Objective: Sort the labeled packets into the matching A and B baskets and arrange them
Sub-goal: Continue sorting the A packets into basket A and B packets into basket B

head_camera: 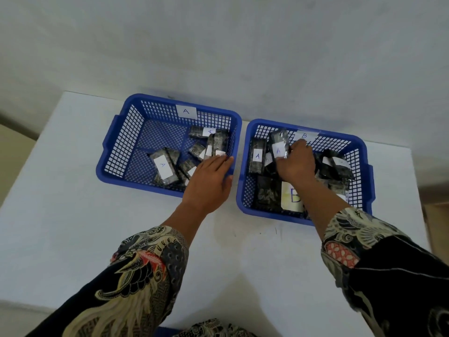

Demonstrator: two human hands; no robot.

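Note:
Two blue mesh baskets stand side by side on a white table. Basket A (116,147) on the left carries an A tag and holds several dark packets, one with an A label (163,166). Basket B (245,190) on the right has a B tag and several packets, among them one labelled A (257,155) and one with a large B (292,198). My left hand (210,182) rests flat with straight fingers on basket A's right front rim. My right hand (295,161) is inside basket B and grips an upright packet labelled A (279,144).
The white table (73,215) ends at a pale wall (218,45) just behind the baskets. A narrow gap separates the two baskets. Another blue edge (165,332) shows at the bottom of the view near my patterned sleeves.

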